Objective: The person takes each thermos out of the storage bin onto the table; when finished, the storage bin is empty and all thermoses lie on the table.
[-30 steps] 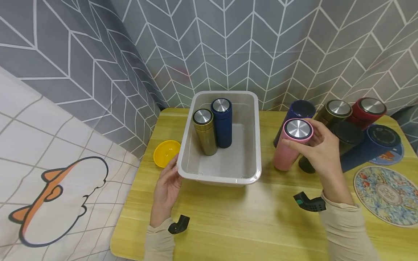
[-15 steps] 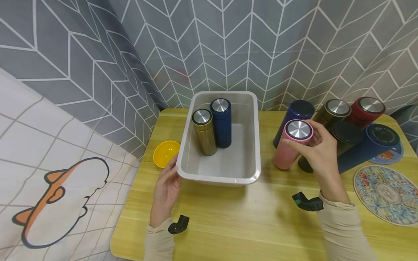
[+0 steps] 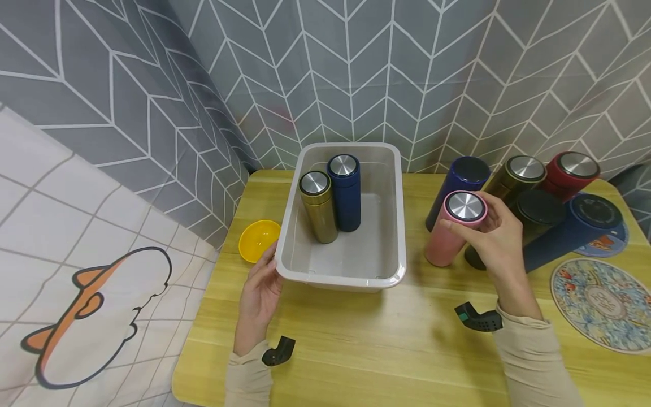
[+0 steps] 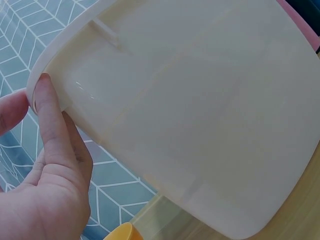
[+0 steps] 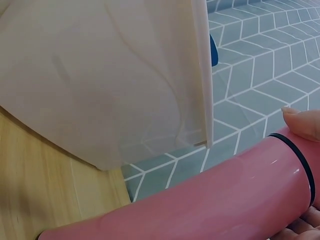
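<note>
My right hand [image 3: 500, 237] grips the pink bottle [image 3: 443, 244] near its silver-topped lid; the bottle stands on the table right of the grey-white bin [image 3: 403, 226]. In the right wrist view the pink bottle [image 5: 215, 200] slants across the bottom, with the thumb at its lid. My left hand [image 3: 260, 299] holds the bin's front left corner by the rim. The left wrist view shows the left hand [image 4: 55, 170] with its fingers under the rim of the bin [image 4: 190, 110], thumb outside. Inside the bin, a gold bottle [image 3: 321, 217] and a blue bottle [image 3: 348, 198] stand side by side at the left.
Right of the pink bottle stand a purple-blue bottle [image 3: 458, 183], a dark gold bottle [image 3: 513, 178], a red bottle [image 3: 567, 178], a black-lidded bottle [image 3: 539, 209] and a blue bottle [image 3: 554, 240]. A yellow bowl [image 3: 258, 240] is left of the bin; a patterned round mat [image 3: 602, 305] lies at the right.
My right hand and the top of the pink bottle have shifted slightly downward in the head view. My left hand has kept its place on the bin.
</note>
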Demonstrator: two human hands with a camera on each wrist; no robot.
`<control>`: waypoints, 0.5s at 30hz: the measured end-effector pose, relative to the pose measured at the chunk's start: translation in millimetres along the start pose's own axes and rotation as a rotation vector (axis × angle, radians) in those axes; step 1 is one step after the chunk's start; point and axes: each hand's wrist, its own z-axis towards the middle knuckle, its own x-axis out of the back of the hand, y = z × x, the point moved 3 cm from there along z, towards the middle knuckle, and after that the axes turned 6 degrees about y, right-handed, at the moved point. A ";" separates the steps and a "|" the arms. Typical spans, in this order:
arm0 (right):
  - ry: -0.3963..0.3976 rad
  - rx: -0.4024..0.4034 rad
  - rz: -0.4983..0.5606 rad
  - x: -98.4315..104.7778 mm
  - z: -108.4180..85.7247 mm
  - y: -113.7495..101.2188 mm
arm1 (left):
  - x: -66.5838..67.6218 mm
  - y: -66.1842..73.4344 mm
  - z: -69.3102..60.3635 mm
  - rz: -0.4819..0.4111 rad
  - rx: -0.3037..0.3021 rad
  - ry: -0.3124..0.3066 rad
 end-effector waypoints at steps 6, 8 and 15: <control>0.020 0.002 0.068 1.1 -0.3 2.1 | 0.1 -0.4 -0.6 0.002 -0.001 0.014; 0.020 -0.001 0.049 2.2 -0.5 3.0 | 0.2 -0.4 -0.8 0.000 0.000 0.019; 0.028 -0.012 -0.021 5.6 -2.2 4.0 | 0.1 -0.3 -1.2 0.008 -0.008 0.016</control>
